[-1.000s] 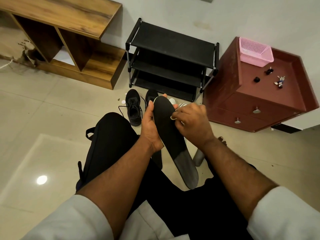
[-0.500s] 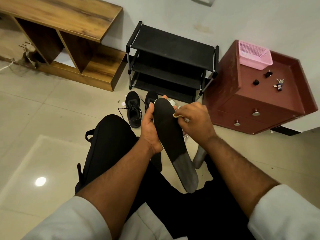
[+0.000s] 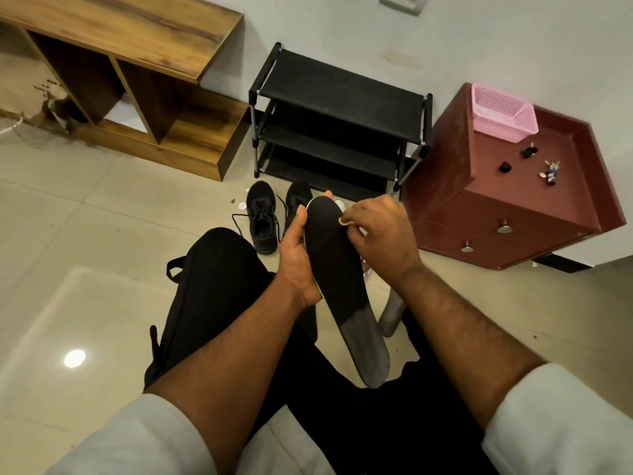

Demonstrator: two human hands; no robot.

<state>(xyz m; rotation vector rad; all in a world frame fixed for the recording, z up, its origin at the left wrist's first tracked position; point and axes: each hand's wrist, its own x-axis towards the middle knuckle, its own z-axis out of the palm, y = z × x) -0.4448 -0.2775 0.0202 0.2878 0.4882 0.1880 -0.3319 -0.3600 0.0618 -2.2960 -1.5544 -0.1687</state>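
Our left hand (image 3: 298, 265) grips the black insole (image 3: 337, 279) and holds it up in front of us, toe end pointing away. Our right hand (image 3: 383, 234) pinches a small pale bit (image 3: 343, 221) at the insole's edge. It has slid a little nearer the toe, so we think the work is moving along that edge.

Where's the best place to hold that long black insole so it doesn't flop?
Grip its left edge from the side, as the left hand does: thumb on the face, fingers behind. The insole is long, thin and flat, so that probably keeps it stiff and leaves the face free for the right hand, pinching a small pale piece.
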